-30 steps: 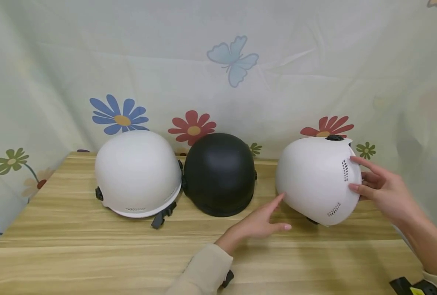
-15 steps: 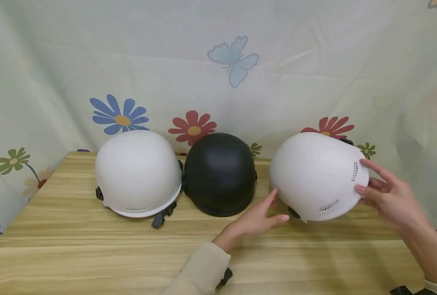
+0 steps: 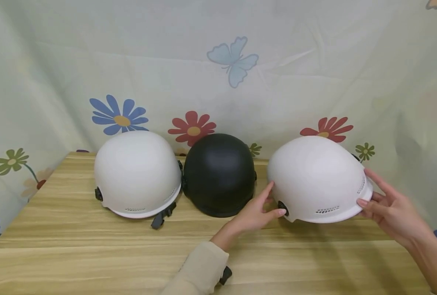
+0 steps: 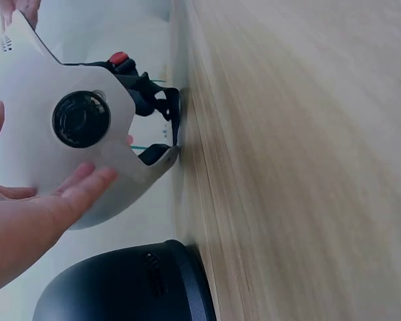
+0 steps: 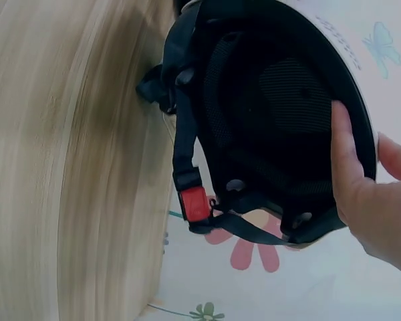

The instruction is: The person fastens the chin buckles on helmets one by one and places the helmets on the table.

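Note:
A white helmet (image 3: 316, 176) at the right of the table leans, its right-hand rim raised and its left end low. My right hand (image 3: 395, 209) grips that raised rim, thumb on one face and fingers on the other. The right wrist view looks into its black lining (image 5: 274, 100), with a dark chin strap and a red buckle (image 5: 195, 203) hanging out. My left hand (image 3: 253, 211) touches the helmet's left side with fairly straight fingers, thumb by the round black side knob (image 4: 81, 119). In the left wrist view, strap and lower edge reach down to the tabletop.
Left of my left hand stands a black helmet (image 3: 220, 176), with another white helmet (image 3: 137, 172) right beside it. That one's strap end (image 3: 163, 215) lies on the wooden table (image 3: 93, 254). A flower-printed cloth (image 3: 277, 94) hangs behind.
The right-hand white helmet has turned in my hands: its top has come up and its rim now faces more downward. It has shifted slightly left, and my left fingers have moved with its side.

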Motion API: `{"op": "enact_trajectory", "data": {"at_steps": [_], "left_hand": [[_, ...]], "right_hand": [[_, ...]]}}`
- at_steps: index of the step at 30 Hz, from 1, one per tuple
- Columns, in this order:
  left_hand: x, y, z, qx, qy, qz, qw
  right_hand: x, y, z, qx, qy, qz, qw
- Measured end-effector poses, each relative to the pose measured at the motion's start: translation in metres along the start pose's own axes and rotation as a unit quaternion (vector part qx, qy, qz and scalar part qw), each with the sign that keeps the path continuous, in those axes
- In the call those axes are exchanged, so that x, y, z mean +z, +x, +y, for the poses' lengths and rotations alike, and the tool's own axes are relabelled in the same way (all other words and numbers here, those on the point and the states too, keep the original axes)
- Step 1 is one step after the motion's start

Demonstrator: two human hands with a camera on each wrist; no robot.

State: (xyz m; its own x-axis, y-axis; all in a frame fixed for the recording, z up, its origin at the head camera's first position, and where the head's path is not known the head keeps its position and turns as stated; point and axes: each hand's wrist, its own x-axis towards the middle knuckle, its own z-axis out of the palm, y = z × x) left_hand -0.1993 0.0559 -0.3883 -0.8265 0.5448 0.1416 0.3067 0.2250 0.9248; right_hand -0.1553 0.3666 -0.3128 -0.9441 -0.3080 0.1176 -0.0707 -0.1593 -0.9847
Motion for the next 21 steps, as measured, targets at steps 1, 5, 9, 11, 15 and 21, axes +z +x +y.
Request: {"op": "enact_trajectory", "data": {"at_steps": [1, 5, 9, 11, 15, 21], "left_hand": [[0.000, 0.000, 0.000, -0.001, 0.004, 0.001, 1.0000], [-0.001, 0.000, 0.001, 0.000, 0.019, 0.006, 0.9998], [-0.002, 0.001, -0.001, 0.007, 0.034, 0.008, 0.9994], [-0.003, 0.001, -0.001, 0.007, 0.043, 0.006, 0.9990], [-0.004, 0.000, -0.001, 0.003, 0.057, 0.002, 0.9983], [-0.004, -0.001, 0.000, -0.003, 0.078, -0.002, 0.9970]], "right_hand": [[-0.001, -0.001, 0.001, -0.002, 0.003, -0.013, 1.000], [-0.006, -0.004, 0.009, 0.003, 0.006, -0.046, 0.999], [-0.009, -0.008, 0.019, 0.010, 0.004, -0.041, 0.999], [-0.009, -0.009, 0.024, 0.006, 0.011, -0.041, 0.999], [-0.009, -0.012, 0.033, 0.004, 0.034, -0.038, 0.999], [-0.009, -0.018, 0.046, 0.027, 0.049, -0.005, 0.998]]}}
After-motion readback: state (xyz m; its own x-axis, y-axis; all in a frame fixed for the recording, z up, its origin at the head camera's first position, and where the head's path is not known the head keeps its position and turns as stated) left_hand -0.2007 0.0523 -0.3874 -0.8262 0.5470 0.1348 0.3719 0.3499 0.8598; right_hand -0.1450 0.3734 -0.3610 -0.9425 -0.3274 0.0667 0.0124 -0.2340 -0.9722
